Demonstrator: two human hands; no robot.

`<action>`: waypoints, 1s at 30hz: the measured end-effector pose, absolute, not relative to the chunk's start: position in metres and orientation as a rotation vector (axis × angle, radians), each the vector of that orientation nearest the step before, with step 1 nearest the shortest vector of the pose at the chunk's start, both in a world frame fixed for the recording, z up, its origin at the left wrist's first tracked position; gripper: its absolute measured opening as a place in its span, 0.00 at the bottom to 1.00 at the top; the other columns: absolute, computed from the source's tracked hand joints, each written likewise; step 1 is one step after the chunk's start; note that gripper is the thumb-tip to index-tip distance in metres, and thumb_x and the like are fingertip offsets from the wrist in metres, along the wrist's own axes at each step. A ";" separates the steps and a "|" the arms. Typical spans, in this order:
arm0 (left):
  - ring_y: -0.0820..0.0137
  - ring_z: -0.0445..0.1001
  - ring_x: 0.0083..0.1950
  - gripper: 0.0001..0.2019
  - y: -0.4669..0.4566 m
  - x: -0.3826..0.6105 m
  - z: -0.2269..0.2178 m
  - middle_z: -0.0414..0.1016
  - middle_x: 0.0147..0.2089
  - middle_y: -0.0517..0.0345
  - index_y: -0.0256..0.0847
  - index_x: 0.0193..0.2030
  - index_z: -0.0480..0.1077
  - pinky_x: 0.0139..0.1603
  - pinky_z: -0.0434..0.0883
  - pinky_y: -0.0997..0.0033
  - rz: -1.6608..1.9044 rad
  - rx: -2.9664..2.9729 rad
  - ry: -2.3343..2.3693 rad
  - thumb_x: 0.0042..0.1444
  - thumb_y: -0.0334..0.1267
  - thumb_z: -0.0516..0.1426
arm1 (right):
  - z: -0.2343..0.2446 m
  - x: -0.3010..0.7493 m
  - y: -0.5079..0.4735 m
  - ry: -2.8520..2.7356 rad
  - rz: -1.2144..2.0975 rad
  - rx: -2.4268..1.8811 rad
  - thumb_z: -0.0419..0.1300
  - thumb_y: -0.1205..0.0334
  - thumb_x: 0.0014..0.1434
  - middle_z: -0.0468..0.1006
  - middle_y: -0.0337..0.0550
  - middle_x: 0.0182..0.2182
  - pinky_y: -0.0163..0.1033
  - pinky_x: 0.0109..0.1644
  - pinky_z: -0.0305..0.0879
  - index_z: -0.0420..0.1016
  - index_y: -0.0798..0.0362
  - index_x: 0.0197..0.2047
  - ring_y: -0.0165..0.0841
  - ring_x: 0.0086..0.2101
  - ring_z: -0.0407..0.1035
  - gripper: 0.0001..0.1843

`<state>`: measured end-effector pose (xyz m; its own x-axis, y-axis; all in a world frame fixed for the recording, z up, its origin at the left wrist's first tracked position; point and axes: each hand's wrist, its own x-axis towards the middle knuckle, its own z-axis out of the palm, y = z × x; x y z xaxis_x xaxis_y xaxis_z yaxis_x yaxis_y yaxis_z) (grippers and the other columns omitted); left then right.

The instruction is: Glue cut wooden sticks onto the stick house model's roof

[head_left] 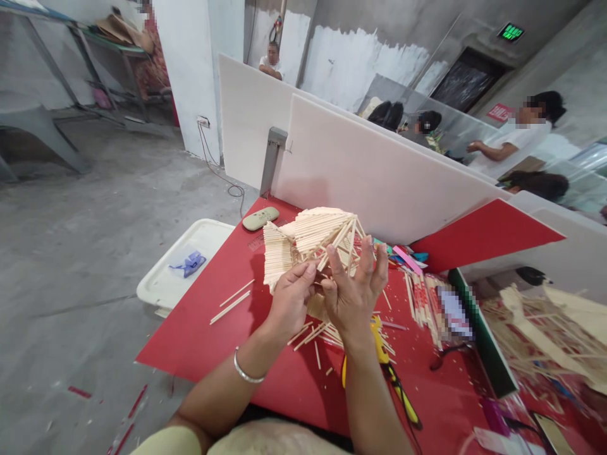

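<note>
A small model house of pale wooden sticks [310, 239] is held up over the red table [213, 341]. My left hand [290, 298] grips its lower left side, fingers curled round the sticks. Against the model's right side rests my right hand [353, 287], palm on it and fingers spread upward. A silver bangle [245, 373] sits on my left wrist. Loose sticks [232, 302] lie on the table below and to the left.
A yellow-handled tool [391, 373] lies under my right forearm. A beige remote [260, 218] is near the white divider [370, 170]. A white tray [180, 265] stands left of the table. More stick pieces [545, 328] lie at right. Other people sit beyond the divider.
</note>
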<state>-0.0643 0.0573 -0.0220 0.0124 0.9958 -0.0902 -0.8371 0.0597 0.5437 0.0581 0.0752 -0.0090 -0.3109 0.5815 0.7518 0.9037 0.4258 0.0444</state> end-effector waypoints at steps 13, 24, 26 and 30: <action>0.76 0.75 0.32 0.13 0.057 -0.062 -0.022 0.77 0.32 0.58 0.38 0.38 0.78 0.36 0.72 0.79 1.486 0.432 0.511 0.52 0.46 0.66 | -0.010 0.058 0.075 -2.019 -0.616 -1.258 0.48 0.45 0.67 0.39 0.40 0.73 0.68 0.65 0.47 0.56 0.33 0.69 0.55 0.70 0.36 0.28; 0.75 0.75 0.32 0.13 0.058 -0.062 -0.023 0.77 0.31 0.58 0.39 0.38 0.78 0.36 0.72 0.77 1.488 0.436 0.533 0.53 0.46 0.66 | -0.010 0.057 0.076 -2.005 -0.604 -1.242 0.49 0.46 0.67 0.42 0.41 0.73 0.68 0.65 0.47 0.58 0.33 0.68 0.55 0.69 0.36 0.27; 0.75 0.75 0.31 0.13 0.058 -0.062 -0.023 0.77 0.31 0.58 0.39 0.38 0.78 0.36 0.72 0.78 1.488 0.434 0.537 0.53 0.46 0.66 | -0.009 0.057 0.075 -2.009 -0.605 -1.248 0.49 0.46 0.67 0.42 0.41 0.72 0.69 0.65 0.47 0.58 0.33 0.68 0.55 0.69 0.36 0.27; 0.78 0.74 0.30 0.11 0.059 -0.061 -0.025 0.77 0.32 0.59 0.39 0.38 0.79 0.34 0.72 0.80 1.497 0.416 0.530 0.53 0.45 0.66 | -0.009 0.056 0.074 -2.007 -0.602 -1.248 0.48 0.45 0.67 0.40 0.40 0.73 0.68 0.66 0.47 0.60 0.34 0.68 0.55 0.69 0.37 0.27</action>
